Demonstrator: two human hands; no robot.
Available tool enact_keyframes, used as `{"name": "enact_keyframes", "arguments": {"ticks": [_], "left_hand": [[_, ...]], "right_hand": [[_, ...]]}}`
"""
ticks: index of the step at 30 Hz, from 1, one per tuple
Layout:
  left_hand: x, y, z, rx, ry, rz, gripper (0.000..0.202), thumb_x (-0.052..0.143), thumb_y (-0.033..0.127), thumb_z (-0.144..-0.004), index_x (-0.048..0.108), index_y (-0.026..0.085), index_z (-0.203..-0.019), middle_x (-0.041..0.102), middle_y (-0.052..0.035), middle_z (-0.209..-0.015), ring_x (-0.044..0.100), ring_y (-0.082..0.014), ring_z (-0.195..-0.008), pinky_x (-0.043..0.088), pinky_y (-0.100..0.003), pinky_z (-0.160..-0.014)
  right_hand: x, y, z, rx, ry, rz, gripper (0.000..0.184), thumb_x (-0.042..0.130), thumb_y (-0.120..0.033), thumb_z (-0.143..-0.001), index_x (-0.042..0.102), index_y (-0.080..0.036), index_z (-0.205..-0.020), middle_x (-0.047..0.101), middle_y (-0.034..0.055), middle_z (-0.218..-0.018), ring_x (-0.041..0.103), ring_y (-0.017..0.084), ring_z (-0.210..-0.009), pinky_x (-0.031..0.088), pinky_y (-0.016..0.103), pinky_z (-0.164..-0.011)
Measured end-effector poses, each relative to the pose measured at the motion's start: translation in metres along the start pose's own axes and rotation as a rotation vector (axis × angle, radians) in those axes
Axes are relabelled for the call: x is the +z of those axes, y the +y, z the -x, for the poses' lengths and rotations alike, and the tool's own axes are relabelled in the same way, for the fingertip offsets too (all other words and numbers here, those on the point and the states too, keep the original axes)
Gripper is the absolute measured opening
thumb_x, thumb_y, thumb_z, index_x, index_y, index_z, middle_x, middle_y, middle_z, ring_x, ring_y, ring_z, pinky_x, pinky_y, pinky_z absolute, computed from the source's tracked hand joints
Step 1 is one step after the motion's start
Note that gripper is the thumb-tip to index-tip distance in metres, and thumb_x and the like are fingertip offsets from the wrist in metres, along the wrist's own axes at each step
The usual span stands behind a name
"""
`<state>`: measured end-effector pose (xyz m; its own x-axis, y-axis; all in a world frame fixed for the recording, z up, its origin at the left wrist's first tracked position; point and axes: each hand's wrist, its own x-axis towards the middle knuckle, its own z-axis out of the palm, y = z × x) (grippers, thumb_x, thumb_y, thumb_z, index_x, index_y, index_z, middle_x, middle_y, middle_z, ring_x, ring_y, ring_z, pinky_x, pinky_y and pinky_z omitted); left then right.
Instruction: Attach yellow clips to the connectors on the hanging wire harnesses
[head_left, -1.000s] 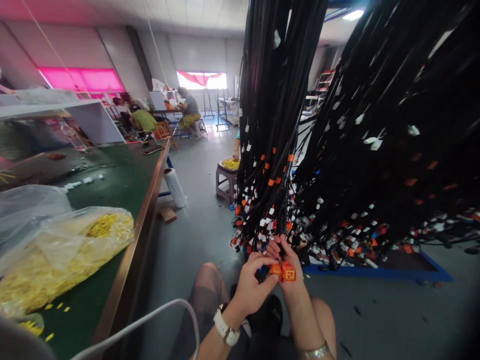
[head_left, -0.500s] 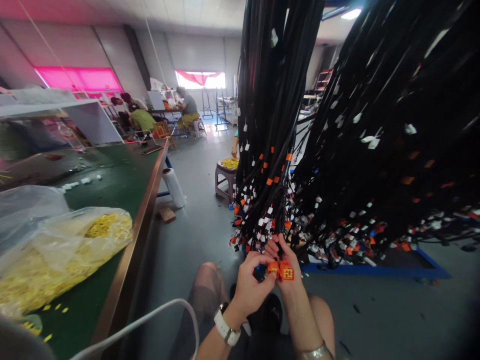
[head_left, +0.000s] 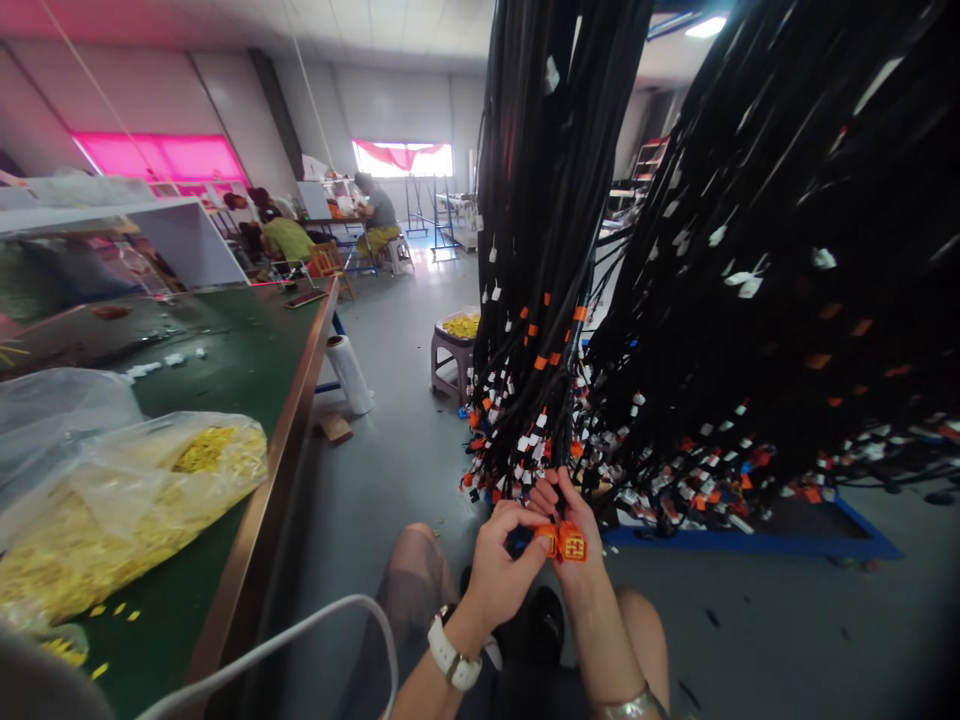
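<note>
Closely together, two orange connectors are handled: one small orange plastic connector (head_left: 550, 541) is pinched by the left hand (head_left: 501, 570), and one squarish orange plastic connector (head_left: 574, 547) is set against the palm of the right hand (head_left: 582, 510), whose grip cannot be told. Yellow is shown in both faces, so both appear fitted; full seating is unclear. Nearby, four loose yellow plastic pieces (head_left: 133, 615) are scattered beside one large clear plastic bag (head_left: 135, 500). Beyond, two hanging masses of black cables, one nearer (head_left: 555, 200), one broader (head_left: 787, 260), are ended in uncountable connectors (head_left: 536, 440), their completion unreadable. Farther, one grey plastic stool (head_left: 455, 347) is seen.
</note>
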<state>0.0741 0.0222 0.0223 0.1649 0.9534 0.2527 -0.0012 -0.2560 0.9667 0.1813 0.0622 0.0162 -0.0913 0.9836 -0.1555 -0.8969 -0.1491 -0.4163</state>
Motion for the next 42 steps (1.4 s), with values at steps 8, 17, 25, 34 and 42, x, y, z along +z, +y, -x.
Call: {"name": "enact_keyframes", "arguments": {"ticks": [8,17,25,34,42], "left_hand": [[-0.006,-0.005,-0.001,-0.145,-0.064,0.236,0.026,0.059,0.036,-0.08,0.067,0.014,-0.091,0.066,-0.0089,-0.093,0.058,-0.0198,-0.089,0.043,-0.032,-0.085],[-0.011,-0.004,-0.009,-0.316,-0.02,0.629,0.047,0.044,0.05,-0.086,0.066,0.01,-0.1,0.068,-0.0154,-0.097,0.061,-0.0234,-0.094,0.044,-0.037,-0.088],[-0.025,-0.02,-0.033,-0.311,0.154,0.306,0.031,0.062,0.04,-0.076,0.066,0.014,-0.093,0.067,-0.0091,-0.096,0.06,-0.0175,-0.086,0.047,-0.027,-0.074],[0.008,-0.039,-0.077,-0.175,0.115,0.162,0.053,0.064,0.04,-0.075,0.053,0.013,-0.119,0.054,-0.0154,-0.125,0.052,-0.0237,-0.111,0.04,-0.037,-0.094],[0.018,-0.022,-0.116,-0.3,-0.214,0.49,0.052,0.077,0.035,-0.061,0.062,0.014,-0.106,0.067,-0.0056,-0.1,0.059,-0.0177,-0.089,0.042,-0.029,-0.085]], "right_hand": [[0.001,-0.004,0.004,0.014,0.004,-0.01,0.027,0.071,-0.033,-0.071,0.047,-0.021,-0.069,0.032,-0.0094,-0.052,0.033,0.004,-0.043,0.034,0.013,-0.04],[0.008,-0.004,0.008,-0.004,-0.012,-0.097,0.024,0.069,-0.026,-0.073,0.046,-0.02,-0.068,0.026,-0.0099,-0.052,0.032,0.005,-0.042,0.036,0.013,-0.041],[-0.016,-0.036,0.016,0.017,0.052,0.238,0.022,0.067,-0.034,-0.075,0.052,-0.019,-0.069,0.035,-0.0085,-0.046,0.027,0.006,-0.04,0.029,0.015,-0.035],[0.013,-0.035,0.033,0.076,0.014,0.203,0.023,0.066,-0.027,-0.076,0.049,-0.019,-0.064,0.033,-0.0086,-0.045,0.022,0.005,-0.04,0.027,0.015,-0.035],[0.042,-0.035,0.051,0.15,-0.024,0.09,0.025,0.066,-0.023,-0.075,0.046,-0.02,-0.061,0.025,-0.0096,-0.047,0.021,0.005,-0.04,0.03,0.016,-0.036]]}}
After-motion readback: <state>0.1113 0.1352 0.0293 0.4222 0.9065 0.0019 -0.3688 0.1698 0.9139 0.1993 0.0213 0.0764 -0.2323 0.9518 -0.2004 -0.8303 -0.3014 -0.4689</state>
